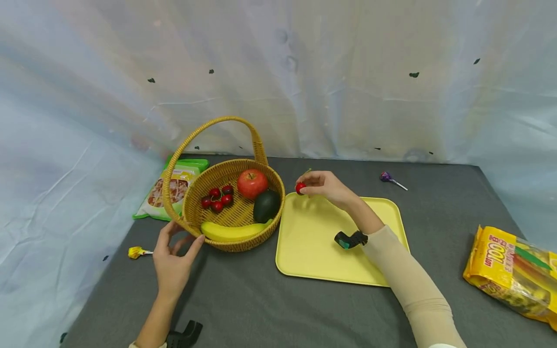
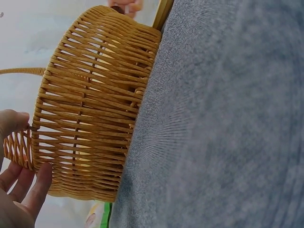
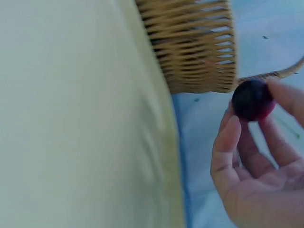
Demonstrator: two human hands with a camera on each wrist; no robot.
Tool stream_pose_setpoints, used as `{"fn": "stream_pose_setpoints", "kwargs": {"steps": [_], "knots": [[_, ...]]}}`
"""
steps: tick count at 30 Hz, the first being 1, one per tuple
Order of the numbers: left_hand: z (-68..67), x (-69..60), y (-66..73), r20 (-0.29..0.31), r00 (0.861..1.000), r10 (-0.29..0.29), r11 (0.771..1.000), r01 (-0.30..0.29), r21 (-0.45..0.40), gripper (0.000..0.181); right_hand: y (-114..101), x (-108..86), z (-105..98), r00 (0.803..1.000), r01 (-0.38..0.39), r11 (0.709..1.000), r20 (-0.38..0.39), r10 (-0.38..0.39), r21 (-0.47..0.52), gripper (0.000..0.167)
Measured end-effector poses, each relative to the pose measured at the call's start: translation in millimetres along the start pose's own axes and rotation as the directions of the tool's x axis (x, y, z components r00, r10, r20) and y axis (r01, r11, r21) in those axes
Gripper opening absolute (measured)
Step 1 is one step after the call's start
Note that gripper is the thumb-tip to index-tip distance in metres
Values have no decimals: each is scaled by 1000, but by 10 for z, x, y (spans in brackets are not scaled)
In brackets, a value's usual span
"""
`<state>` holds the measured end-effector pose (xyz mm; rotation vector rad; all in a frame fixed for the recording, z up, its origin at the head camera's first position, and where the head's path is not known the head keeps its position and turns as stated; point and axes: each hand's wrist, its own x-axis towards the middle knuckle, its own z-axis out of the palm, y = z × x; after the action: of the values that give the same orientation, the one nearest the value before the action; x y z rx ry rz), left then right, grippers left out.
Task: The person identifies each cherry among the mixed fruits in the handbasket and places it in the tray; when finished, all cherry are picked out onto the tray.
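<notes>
From my remote feed I have the person's left hand at the near left side of the wicker basket. Its thumb lies on 1 side of the handle's base and the fingers on the other, pinching the weave at the rim.

The right hand has a red cherry pinched between thumb and fingertips, green stem pointing up. I see the cherry at the far left corner of the yellow tray, just beside the basket and outside it; I cannot tell whether it is over the tray's edge or past it. The right forearm reaches across the tray.

Inside the basket I count 5 cherries grouped at left, a red apple at the far side, a dark avocado at right and a banana along the near wall.

Around these I have 2 lollipops, a yellow lollipop near the left hand and a purple lollipop beyond the tray, plus a green-and-white snack bag behind the basket's left side and a yellow snack package far right, on the grey cloth.
</notes>
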<state>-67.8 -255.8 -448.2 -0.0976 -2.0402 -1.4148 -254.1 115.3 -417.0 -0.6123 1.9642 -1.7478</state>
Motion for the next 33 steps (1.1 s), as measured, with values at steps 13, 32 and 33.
{"fn": "stream_pose_setpoints", "kwargs": {"steps": [13,32,33], "knots": [[0,14,4,6,1000,0,1000,0,-13,66,261,33,250,995,-84,979,-70,72,-186,46],[4,3,27,2,1000,-3,1000,4,-28,64,334,66,418,987,16,956,-151,-62,-293,25],[4,5,29,2,1000,-8,1000,8,-26,64,339,68,421,986,17,959,-154,-63,-282,26]]}}
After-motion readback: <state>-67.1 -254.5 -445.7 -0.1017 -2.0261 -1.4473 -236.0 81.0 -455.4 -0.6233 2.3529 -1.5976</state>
